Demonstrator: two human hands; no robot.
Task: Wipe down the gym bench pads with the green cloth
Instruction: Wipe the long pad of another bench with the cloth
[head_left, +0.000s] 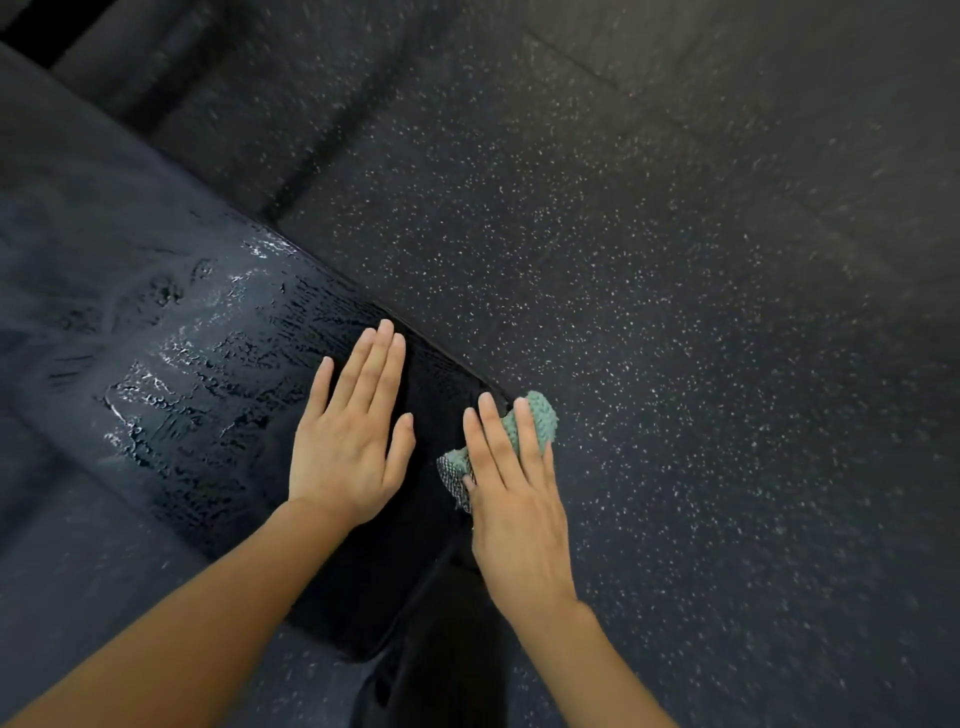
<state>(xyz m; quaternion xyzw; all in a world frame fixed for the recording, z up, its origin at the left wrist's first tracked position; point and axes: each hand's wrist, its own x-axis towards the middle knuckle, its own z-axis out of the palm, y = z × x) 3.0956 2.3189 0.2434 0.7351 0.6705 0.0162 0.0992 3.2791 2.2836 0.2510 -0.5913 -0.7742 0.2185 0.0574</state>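
Left hand (348, 441) flat on bench pad (208, 364) (right hand (514, 499) presses green cloth (540, 423)).

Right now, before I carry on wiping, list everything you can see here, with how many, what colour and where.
bench pad: one, black and glossy, running from upper left to bottom centre
wet streaks: several, whitish sheen, on the pad's top, left of the left hand
green cloth: one, mint green with a grey patterned corner, at the pad's right edge under the right hand's fingers
floor: one, dark with white speckles, filling the right and top of the view
left hand: one, flat on the pad, fingers straight
right hand: one, straight fingers pressing the cloth against the pad's edge; thumb hidden
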